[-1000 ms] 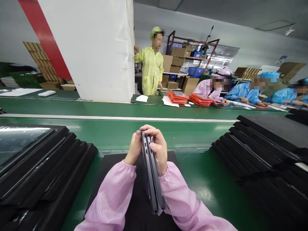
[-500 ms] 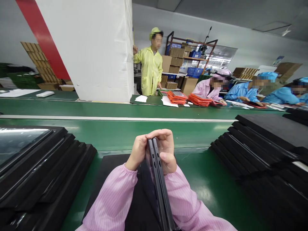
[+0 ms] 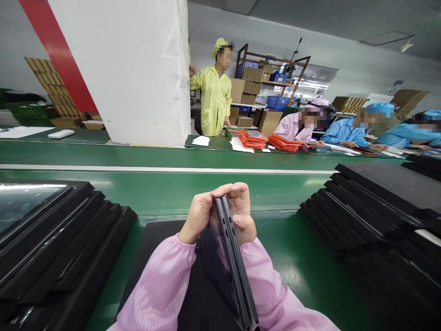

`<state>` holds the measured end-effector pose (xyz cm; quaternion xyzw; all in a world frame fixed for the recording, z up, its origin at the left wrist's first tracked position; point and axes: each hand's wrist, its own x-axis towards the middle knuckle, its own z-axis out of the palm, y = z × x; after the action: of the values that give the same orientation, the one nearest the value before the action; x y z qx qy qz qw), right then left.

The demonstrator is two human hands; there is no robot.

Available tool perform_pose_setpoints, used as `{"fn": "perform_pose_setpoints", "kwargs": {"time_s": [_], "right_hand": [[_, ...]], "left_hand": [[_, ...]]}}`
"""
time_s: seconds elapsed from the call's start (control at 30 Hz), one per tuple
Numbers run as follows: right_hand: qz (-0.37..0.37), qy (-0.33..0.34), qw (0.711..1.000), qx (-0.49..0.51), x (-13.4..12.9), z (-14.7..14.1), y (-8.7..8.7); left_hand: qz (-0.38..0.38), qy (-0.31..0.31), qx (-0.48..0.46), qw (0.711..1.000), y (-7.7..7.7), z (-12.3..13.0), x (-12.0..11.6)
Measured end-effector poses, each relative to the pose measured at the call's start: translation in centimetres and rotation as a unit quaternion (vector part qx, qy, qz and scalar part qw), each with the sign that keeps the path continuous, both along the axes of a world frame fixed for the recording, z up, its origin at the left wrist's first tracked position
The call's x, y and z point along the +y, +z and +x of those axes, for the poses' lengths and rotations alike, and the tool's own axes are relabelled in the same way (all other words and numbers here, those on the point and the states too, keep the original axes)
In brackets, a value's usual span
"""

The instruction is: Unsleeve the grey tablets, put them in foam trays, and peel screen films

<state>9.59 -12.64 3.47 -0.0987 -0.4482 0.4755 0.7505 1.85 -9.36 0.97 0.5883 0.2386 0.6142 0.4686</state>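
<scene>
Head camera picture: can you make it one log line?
left hand, right hand: holding | two dark slabs: side by side, edges facing camera | black mat: below

Open green surface [image 3: 165, 193] lies ahead of the left hand [image 3: 200, 216] and right hand [image 3: 245, 212]; a black stack [image 3: 372, 214] bars the far right; a black pile [image 3: 65, 239] bars the left.
</scene>
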Motion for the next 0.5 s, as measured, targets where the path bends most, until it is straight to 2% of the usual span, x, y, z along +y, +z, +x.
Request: {"fn": "perform_pose_setpoints", "kwargs": {"time_s": [0.2,0.33,0.5], "right_hand": [[-0.054,0.061,0.996,0.022,1.0,1.3,0.3],[-0.047,0.087,0.995,0.022,1.3,1.8,0.2],[-0.054,0.045,0.997,0.029,2.5,0.6,-1.0]], "left_hand": [[0.003,0.016,0.033,0.999,0.1,-0.4,0.3],[-0.012,0.023,0.037,0.999,-0.1,-0.8,0.5],[-0.046,0.026,0.009,0.999,-0.3,-1.1,0.8]]}}
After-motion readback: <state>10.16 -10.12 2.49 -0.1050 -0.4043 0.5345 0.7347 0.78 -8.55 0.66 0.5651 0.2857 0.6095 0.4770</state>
